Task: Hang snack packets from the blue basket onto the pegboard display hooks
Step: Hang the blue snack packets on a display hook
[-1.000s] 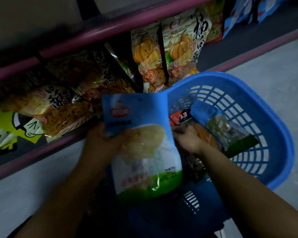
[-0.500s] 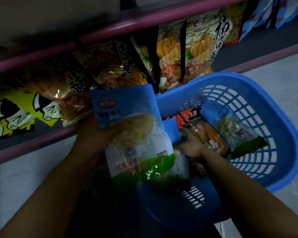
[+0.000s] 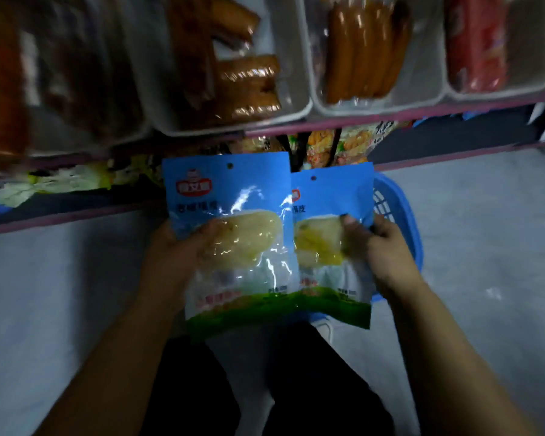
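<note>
Above the blue basket point(image 3: 400, 215), each hand grips a light, crinkly snack packet: left hand point(image 3: 183, 247), left packet point(image 3: 233, 196); right hand point(image 3: 381, 247), right packet point(image 3: 331, 196). Both look slippery, best pinched near the hang hole.

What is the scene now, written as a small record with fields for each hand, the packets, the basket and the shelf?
left hand: grips left blue snack packet, upright
right hand: grips right blue snack packet, same design
overlap: left packet covers the right packet's left edge
hang holes: visible at the top of both, on no hook
blue basket: behind the right hand, mostly hidden
shelf above: white trays of sausages
pegboard hooks: not in view
</note>
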